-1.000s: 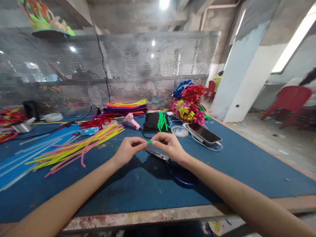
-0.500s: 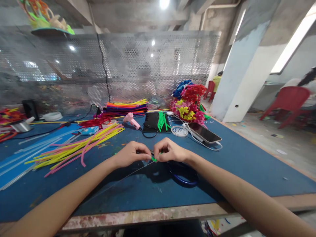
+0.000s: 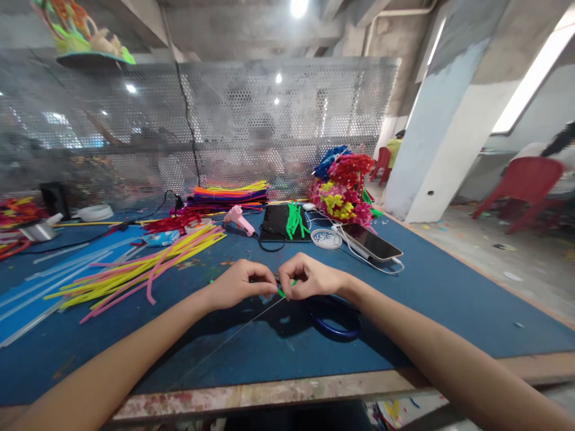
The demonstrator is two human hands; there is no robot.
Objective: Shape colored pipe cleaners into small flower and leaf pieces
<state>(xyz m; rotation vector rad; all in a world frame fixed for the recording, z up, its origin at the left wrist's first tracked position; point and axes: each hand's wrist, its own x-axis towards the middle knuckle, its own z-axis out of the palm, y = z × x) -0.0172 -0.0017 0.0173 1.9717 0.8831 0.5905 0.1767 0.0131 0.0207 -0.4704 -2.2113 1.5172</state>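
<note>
My left hand (image 3: 242,284) and my right hand (image 3: 309,276) meet above the middle of the table, fingertips nearly touching. Both are closed in a pinch on a short piece of green pipe cleaner (image 3: 281,293), mostly hidden by the fingers. From the fingertips a thin pale strand (image 3: 242,328) runs down to the left. Under my right hand and wrist lies a dark blue loop-shaped handle (image 3: 336,329), perhaps of scissors; the rest of it is covered. Beyond my hands, several green pipe cleaner pieces (image 3: 295,221) rest on a black flat object (image 3: 275,218).
Yellow and pink pipe cleaners (image 3: 148,269) spread at the left. A pink glue gun (image 3: 239,220), a dish of white beads (image 3: 326,239) and a corded phone (image 3: 371,242) sit farther back. Colourful fuzzy flowers (image 3: 344,185) stand by a perforated metal screen (image 3: 224,120).
Both hands stay almost in place, with slight finger shifts around the green piece. Less of the green shows between the fingertips. The strand has shifted slightly.
</note>
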